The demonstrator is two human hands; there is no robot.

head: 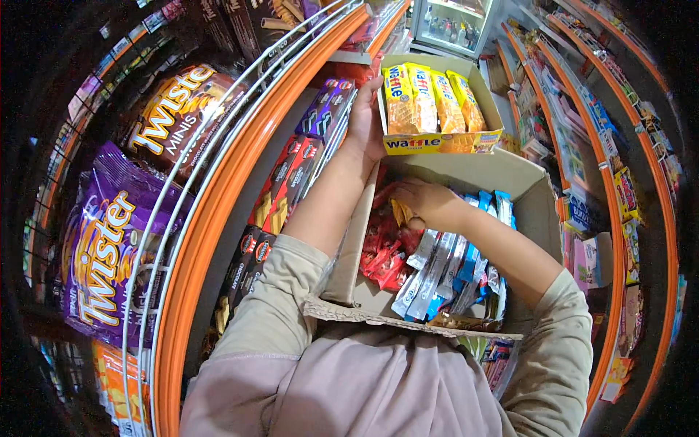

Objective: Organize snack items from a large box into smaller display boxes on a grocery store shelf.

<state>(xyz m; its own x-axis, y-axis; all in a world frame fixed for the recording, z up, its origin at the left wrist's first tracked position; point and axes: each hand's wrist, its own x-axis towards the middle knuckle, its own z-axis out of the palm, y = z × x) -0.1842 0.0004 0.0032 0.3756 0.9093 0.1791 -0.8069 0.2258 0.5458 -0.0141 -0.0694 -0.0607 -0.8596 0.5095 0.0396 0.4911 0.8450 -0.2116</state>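
My left hand (365,123) grips the left side of a yellow display box of waffle snacks (414,144), which is tilted so that its upright yellow packets (420,101) face me. Below it, a large open cardboard carton (529,169) rests near my body. My right hand (431,205) reaches inside the carton, its fingers closed around a yellow-orange packet (401,212) that it partly hides. Red wrapped packets (385,267) lie beneath that hand. Silver and blue stick packets (437,273) fill the carton's middle and right, with a brown packet (464,322) at the near edge.
An orange-edged shelf with a white wire rail (218,202) runs along my left, holding purple Twister bags (109,251). Wafer boxes (286,185) line the shelf beneath. More orange-edged shelves (617,240) curve along the right. A lit glass-door fridge (453,24) stands at the aisle's far end.
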